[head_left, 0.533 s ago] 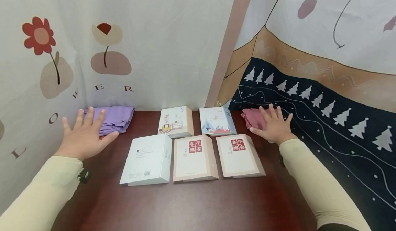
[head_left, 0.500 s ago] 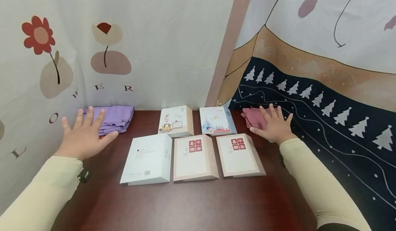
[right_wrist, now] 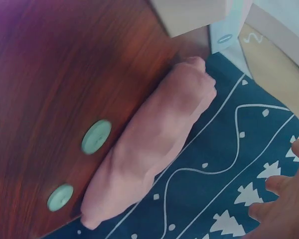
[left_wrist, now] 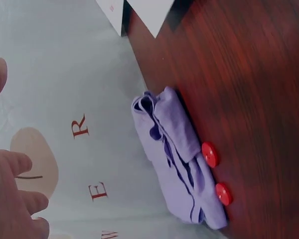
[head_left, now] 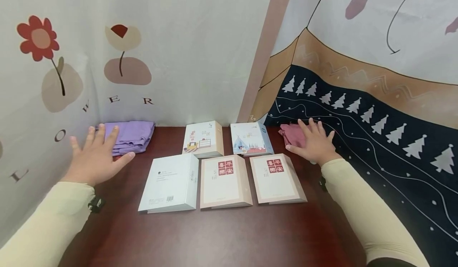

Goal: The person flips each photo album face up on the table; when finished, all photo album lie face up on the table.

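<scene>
In the head view my left hand [head_left: 91, 157] is spread flat with fingers apart, in front of a folded purple cloth [head_left: 136, 136]. Two red buttons [left_wrist: 210, 154] lie along that cloth's near side in the left wrist view. On the other side, my right hand [head_left: 315, 143] is likewise spread, overlapping a folded pink cloth [head_left: 291, 135]. Beside this cloth, the right wrist view shows two pale green buttons [right_wrist: 96, 137]. Neither hand holds anything. Between the hands stand several thick books, among them a white one [head_left: 169, 183] and two cream ones [head_left: 222, 187] with red squares.
Behind the front row are two more books, one with a yellow drawing [head_left: 202, 140] and one with a blue tent [head_left: 250, 140]. All stand on a dark red wooden table [head_left: 214, 239]. A white printed curtain [head_left: 196, 60] hangs behind; dark tree-patterned fabric [head_left: 358, 140] borders the right.
Both hands have shifted very slightly left and up in the head view, still spread. The books and cloths keep their places, apart from a small shift of the view.
</scene>
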{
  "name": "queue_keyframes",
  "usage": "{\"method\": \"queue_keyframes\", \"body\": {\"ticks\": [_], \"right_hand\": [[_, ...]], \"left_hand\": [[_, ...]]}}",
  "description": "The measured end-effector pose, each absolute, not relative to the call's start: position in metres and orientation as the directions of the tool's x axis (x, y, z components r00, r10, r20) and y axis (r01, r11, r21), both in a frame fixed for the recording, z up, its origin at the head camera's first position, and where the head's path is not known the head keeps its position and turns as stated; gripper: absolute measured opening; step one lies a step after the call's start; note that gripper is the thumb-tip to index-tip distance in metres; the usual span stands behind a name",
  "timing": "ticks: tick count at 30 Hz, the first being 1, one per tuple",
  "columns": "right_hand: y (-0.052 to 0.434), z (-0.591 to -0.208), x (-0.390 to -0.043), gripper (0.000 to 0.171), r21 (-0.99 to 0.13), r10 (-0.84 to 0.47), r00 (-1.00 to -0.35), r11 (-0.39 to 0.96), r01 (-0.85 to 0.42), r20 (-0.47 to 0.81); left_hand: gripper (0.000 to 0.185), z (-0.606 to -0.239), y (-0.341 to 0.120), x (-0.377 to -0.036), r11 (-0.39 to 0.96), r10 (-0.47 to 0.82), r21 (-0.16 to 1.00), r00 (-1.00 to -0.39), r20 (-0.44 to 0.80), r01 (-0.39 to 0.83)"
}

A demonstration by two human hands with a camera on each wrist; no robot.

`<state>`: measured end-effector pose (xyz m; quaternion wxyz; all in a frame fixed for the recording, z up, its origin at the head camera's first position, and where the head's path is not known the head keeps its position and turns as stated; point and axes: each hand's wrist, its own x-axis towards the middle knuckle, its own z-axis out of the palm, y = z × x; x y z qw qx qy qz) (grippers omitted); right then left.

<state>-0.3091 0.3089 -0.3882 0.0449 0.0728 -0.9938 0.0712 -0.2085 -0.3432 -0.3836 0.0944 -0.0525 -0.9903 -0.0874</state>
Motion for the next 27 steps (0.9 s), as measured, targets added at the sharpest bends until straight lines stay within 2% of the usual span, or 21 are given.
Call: {"method": "queue_keyframes", "body": {"ticks": [10, 15, 20, 27], "right_hand": [[0.288, -0.393, -0.313, 0.109, -0.321, -0.164, -0.981, 0.928, -0.189, 0.103], [0.275, -0.402, -0.323, 0.102, -0.452, -0.23, -0.967, 0.855, -0.256, 0.113], [0.26, -0.41, -0.33, 0.101, -0.578, -0.261, -0.962, 0.774, -0.259, 0.081], [0.243, -0.411, -0.334, 0.099, -0.582, -0.246, -0.969, 0.788, -0.199, -0.002]], "left_hand": [[0.089, -0.397, -0.319, -0.218, 0.935, 0.151, 0.277, -0.955, 0.257, 0.222], [0.092, -0.401, -0.3, -0.22, 0.892, 0.157, 0.388, -0.965, 0.21, 0.23], [0.093, -0.404, -0.278, -0.224, 0.846, 0.141, 0.489, -0.973, 0.181, 0.214], [0.086, -0.404, -0.242, -0.235, 0.775, 0.099, 0.613, -0.988, 0.123, 0.154]]}}
